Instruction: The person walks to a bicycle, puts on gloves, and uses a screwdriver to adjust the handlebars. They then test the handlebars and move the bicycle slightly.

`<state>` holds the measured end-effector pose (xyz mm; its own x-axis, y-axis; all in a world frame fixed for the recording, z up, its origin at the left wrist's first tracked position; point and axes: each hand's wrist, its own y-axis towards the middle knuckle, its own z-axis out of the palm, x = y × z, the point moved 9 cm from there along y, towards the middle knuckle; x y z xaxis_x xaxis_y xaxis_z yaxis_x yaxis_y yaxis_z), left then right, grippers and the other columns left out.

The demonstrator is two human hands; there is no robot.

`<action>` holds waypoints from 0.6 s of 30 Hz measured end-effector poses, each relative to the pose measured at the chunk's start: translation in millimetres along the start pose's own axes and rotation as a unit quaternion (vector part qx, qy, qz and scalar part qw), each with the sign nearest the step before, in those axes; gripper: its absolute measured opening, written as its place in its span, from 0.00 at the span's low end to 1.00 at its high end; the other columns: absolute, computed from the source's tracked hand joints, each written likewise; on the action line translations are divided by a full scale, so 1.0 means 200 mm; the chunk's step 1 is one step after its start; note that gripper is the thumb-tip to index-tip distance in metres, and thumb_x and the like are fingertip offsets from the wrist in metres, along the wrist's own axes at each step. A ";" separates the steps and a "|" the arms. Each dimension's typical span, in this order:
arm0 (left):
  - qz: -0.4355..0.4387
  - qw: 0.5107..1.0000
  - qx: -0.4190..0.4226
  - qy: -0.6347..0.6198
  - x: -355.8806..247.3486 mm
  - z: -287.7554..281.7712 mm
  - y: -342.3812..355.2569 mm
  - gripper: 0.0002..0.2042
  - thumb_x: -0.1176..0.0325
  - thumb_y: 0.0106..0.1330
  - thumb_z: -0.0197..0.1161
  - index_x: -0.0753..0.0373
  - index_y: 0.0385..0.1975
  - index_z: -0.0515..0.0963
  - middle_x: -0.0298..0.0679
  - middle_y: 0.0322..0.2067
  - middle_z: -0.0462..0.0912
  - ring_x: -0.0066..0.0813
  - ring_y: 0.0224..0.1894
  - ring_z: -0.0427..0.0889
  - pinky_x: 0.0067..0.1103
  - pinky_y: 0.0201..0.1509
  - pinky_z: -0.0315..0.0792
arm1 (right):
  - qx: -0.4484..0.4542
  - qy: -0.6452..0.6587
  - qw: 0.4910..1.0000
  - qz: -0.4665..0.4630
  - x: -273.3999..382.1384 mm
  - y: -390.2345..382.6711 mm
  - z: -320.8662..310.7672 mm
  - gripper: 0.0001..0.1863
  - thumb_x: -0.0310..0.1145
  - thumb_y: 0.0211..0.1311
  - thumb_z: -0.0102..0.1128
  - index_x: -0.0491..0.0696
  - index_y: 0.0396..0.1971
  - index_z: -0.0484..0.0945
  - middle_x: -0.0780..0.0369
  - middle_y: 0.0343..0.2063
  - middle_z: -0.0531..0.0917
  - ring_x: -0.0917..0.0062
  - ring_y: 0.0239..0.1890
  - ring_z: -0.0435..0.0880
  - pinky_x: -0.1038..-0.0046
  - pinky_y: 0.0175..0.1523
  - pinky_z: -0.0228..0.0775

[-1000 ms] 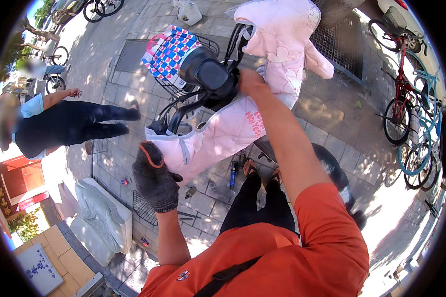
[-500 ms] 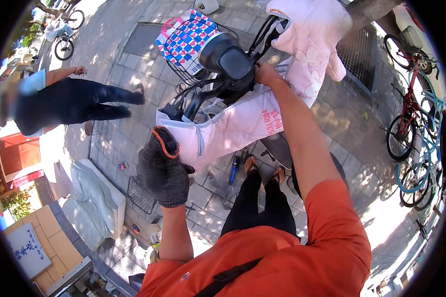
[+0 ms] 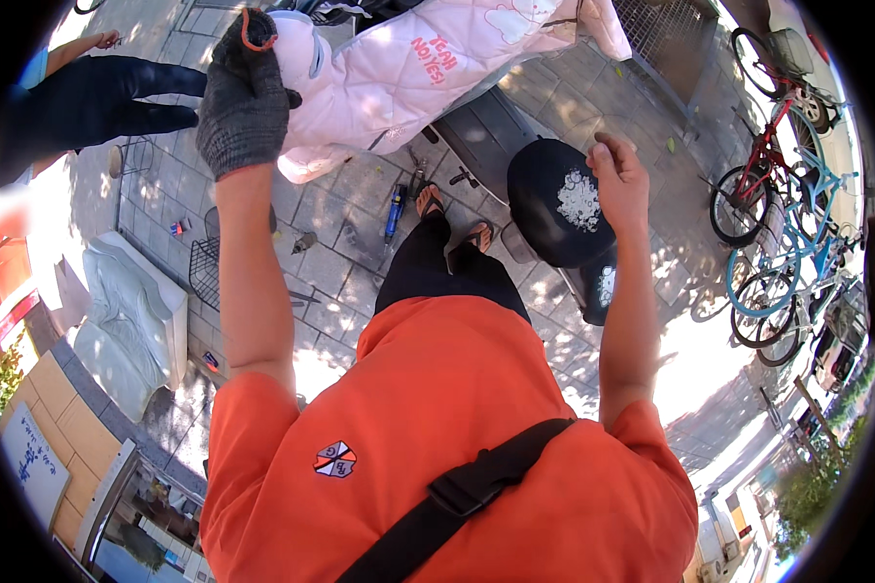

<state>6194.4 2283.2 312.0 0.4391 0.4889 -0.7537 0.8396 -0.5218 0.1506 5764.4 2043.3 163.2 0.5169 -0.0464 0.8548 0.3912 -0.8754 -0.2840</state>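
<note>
My left hand wears a dark grey knit glove. It is closed on a second grey glove, whose orange-hemmed cuff shows at the top. This hand is beside the left end of a pink quilted windshield cover, draped over the front of a scooter; whether it touches the cover I cannot tell. Bare, my right hand is in the air at the right edge of the black scooter seat, which has a white patterned patch. Its fingers are curled, and anything inside them is hidden.
A blue-and-black tool lies on the paving near my feet. Left of it are a wire basket and a plastic-wrapped mattress-like slab. Another person stands at upper left. Several bicycles line the right.
My right hand has left the handlebar area and come back beside the seat. The view has shifted back, so the scooter's front basket is out of sight. My left hand still holds the loose glove.
</note>
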 end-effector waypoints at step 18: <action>0.145 0.974 0.078 0.154 -0.10 0.08 -0.03 0.24 0.71 0.59 0.64 0.65 0.58 0.77 0.46 0.50 0.85 0.34 0.51 0.85 0.26 0.57 0.76 | -0.206 0.186 0.841 0.465 -2.03 -1.75 -1.30 0.51 0.68 0.57 0.65 0.40 0.66 0.66 0.52 0.59 0.74 0.58 0.58 0.77 0.52 0.52 0.76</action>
<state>6175.6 2266.1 315.2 0.7455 0.4791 -0.4634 0.6178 -0.7576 0.2106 5219.2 2244.1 29.0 0.1485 -0.8833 0.4446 -0.3868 -0.4657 -0.7959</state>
